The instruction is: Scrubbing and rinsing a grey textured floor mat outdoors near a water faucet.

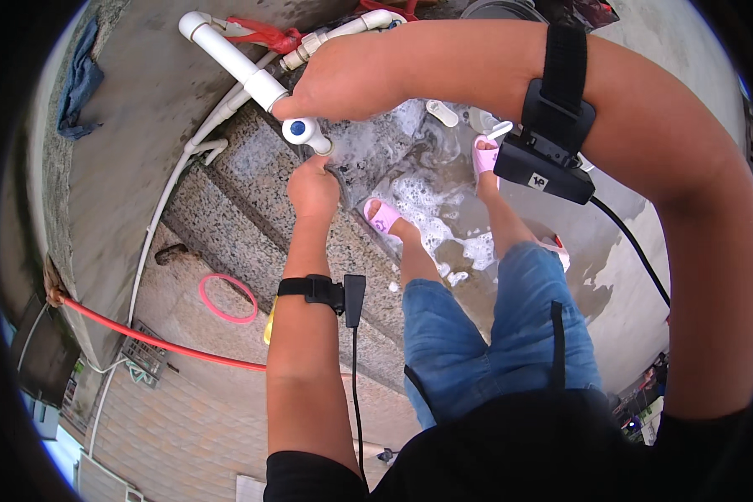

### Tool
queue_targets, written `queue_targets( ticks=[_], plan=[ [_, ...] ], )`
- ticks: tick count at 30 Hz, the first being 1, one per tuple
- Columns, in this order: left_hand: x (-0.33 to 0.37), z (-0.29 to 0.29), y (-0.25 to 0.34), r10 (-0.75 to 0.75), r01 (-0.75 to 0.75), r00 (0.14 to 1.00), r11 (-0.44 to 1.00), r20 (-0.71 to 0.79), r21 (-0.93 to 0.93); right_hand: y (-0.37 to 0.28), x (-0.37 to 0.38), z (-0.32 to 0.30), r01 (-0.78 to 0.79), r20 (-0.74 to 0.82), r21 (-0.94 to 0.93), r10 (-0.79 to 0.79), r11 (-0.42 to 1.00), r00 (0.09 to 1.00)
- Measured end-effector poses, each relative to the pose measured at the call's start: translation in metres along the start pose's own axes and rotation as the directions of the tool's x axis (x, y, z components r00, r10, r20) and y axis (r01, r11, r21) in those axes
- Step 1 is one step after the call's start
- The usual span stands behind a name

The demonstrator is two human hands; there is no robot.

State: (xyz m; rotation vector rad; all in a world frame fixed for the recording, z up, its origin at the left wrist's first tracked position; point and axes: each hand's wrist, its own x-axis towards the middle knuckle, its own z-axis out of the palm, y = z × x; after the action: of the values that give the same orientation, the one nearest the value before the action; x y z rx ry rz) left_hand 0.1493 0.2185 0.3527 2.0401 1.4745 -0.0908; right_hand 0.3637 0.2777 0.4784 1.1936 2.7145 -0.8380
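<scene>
A white plastic tap (299,130) with a blue round cap sits at the end of a thick white pipe (226,55). My right hand (343,82) reaches over from the right and is closed at the tap, its thumb against the pipe's end; its other fingers are mostly hidden. From below, my left hand (313,192) is closed at the tap's spout, with a fingertip touching the mouth. Whether it also grips something small there is hidden. Foamy water (422,205) lies on the ground around my feet.
I stand in pink slippers (383,216) beside speckled stone steps (251,180). A white brush-like item (442,113) lies ahead. On the left are a pink ring (228,299), a red hose (167,341) and a thin white pipe along the wall. Red material (263,36) is tied near the pipes.
</scene>
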Motion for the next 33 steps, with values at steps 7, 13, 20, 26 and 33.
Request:
queue_targets(
  ticks=[7, 13, 20, 26, 33],
  plan=[
    [0.0, 0.001, 0.006, -0.138, 0.138, 0.99, 0.99, 0.024, 0.006, -0.014, -0.018, 0.069, -0.16, -0.185, 0.867, 0.604, 0.471, 0.775],
    [0.002, 0.019, -0.007, -0.217, 0.216, 0.976, 0.959, 0.013, -0.186, -0.063, 0.038, 0.166, 0.272, 0.255, 0.853, 0.81, -0.446, 0.529],
    [0.002, 0.013, -0.007, -0.386, 0.352, 0.919, 0.722, 0.076, -0.595, -0.069, 0.072, 0.173, 0.42, 0.626, 0.628, 0.746, -0.655, 0.227],
    [0.01, 0.013, -0.013, -0.367, 0.292, 0.927, 0.835, -0.075, -0.466, -0.094, 0.065, 0.243, 0.123, 0.577, 0.813, 0.816, -0.568, -0.044],
    [0.01, 0.009, -0.01, -0.416, 0.33, 0.908, 0.781, -0.047, -0.53, -0.127, 0.038, 0.221, 0.407, 0.801, 0.112, 0.325, -0.907, 0.502]
  ],
)
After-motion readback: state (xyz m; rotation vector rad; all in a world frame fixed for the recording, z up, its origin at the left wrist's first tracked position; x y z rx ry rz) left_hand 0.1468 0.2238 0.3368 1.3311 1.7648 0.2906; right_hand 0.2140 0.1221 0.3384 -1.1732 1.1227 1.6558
